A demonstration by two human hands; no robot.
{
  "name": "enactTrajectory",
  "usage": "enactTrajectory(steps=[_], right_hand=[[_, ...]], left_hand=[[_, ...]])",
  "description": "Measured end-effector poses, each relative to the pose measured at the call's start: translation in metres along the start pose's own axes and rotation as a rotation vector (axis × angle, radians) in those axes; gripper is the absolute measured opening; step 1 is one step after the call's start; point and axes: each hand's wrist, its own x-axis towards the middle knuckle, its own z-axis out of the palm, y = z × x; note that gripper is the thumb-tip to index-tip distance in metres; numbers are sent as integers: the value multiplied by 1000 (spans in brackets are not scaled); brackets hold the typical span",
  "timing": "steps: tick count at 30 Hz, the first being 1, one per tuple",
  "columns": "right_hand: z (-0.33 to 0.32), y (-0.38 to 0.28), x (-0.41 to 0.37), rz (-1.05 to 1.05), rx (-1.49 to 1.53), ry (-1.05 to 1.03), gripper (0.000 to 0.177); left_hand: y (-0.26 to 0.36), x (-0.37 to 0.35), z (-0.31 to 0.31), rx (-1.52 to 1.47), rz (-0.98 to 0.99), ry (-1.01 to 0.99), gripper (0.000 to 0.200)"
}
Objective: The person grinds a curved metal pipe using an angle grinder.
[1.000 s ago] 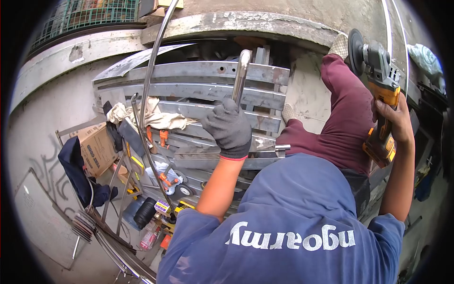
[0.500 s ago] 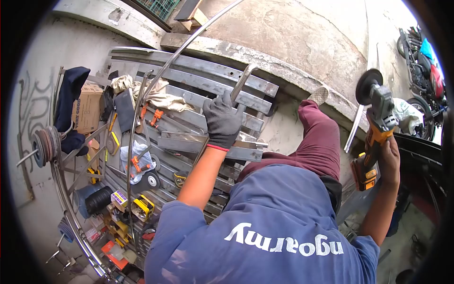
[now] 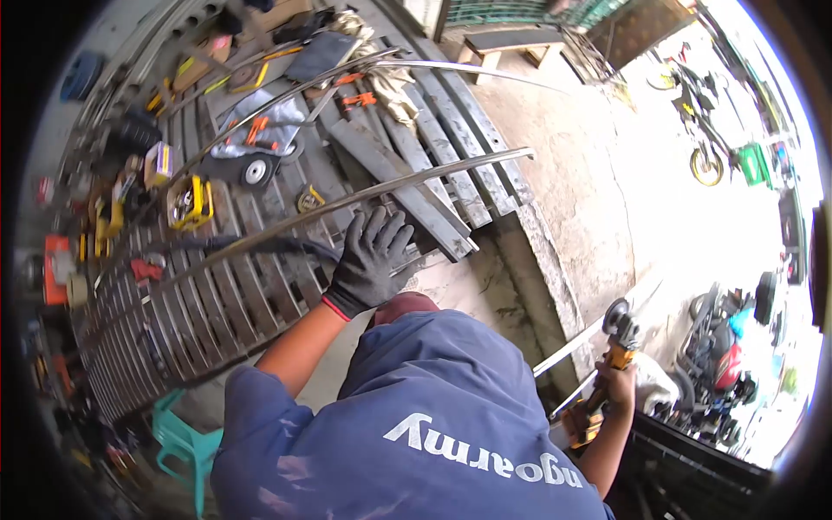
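Note:
My left hand point(image 3: 371, 264), in a dark grey glove with a red cuff, is open with its fingers spread. Its fingertips are just below a long metal tube point(image 3: 407, 180) that runs slantwise over the slatted metal bench point(image 3: 247, 303). Beyond the tube, a flat steel bar point(image 3: 403, 186) lies across the slats. Out to the right, my bare right hand point(image 3: 618, 384) is closed around a yellow and black cordless angle grinder point(image 3: 621, 354), its dark disc pointing away from me.
On the bench lie orange clamps point(image 3: 357, 100), a cream cloth point(image 3: 394, 91), a yellow box point(image 3: 190, 203) and a tape measure point(image 3: 309, 199). A green plastic stool point(image 3: 186, 442) stands at lower left. Motorcycles point(image 3: 724, 360) are parked at right, and a low bench point(image 3: 513, 41) stands at the back.
My left hand has let go of the metal tube and its fingers have spread. The view has turned to the right. My right hand, still on the angle grinder, appears lower.

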Motion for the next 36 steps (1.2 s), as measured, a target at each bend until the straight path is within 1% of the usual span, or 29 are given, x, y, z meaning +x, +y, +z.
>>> enactTrajectory(steps=[2,4,5,6,7,8,9,10,12,15,18,19,22,23,25,26,27,30,31,32,33,34,35,36], right_hand=[[2,60,30,30,49,-135,18],[10,128,51,146,99,-245,17],[17,154,52,269,37,-234,17],[19,188,52,390,-29,-214,18],[7,286,98,363,-105,-203,23],[5,358,123,353,-190,-258,30],[14,378,110,376,-320,-247,30],[34,377,91,402,-429,-241,30],[66,385,62,404,-560,-237,31],[113,386,37,341,-642,-255,33],[150,380,22,259,-676,-272,35],[158,378,19,234,-682,-274,36],[174,373,6,184,-683,-262,38],[175,374,2,175,-684,-252,38],[175,376,-4,159,-683,-235,40],[175,377,-6,141,-689,-225,41],[175,380,-5,118,-695,-213,41],[173,392,-2,28,-715,-191,44],[173,399,-1,-8,-718,-190,45],[174,401,-12,-45,-705,-189,46],[175,406,-20,-72,-656,-288,52],[183,374,-63,19,-688,-198,51],[187,359,-91,4,-649,-140,49],[192,361,-112,-34,-730,-109,45]], left_hand=[[15,-61,-23,32,-162,-65,74],[40,-126,-47,55,-341,-102,73],[54,-158,-59,66,-413,-131,73],[68,-190,-69,96,-431,-129,71],[85,-222,-76,118,-440,-177,70],[94,-248,-87,148,-454,-215,70],[101,-268,-102,173,-442,-304,69],[111,-288,-112,246,-459,-362,69],[128,-324,-130,287,-563,-415,69],[148,-357,-155,304,-752,-450,71],[157,-383,-157,380,-780,-525,73],[158,-380,-163,361,-784,-595,73],[154,-394,-149,363,-660,-566,73],[150,-394,-151,364,-590,-529,73],[136,-392,-155,331,-519,-474,72],[130,-391,-158,310,-493,-442,72],[124,-391,-164,304,-467,-351,67],[106,-398,-190,171,-477,-336,64],[99,-413,-187,163,-442,-202,63],[91,-432,-186,84,-435,-147,61],[86,-451,-187,45,-417,-77,55],[87,-460,-203,-11,-437,-93,54],[79,-485,-198,12,-399,-84,52],[74,-499,-207,-12,-371,-134,52]])
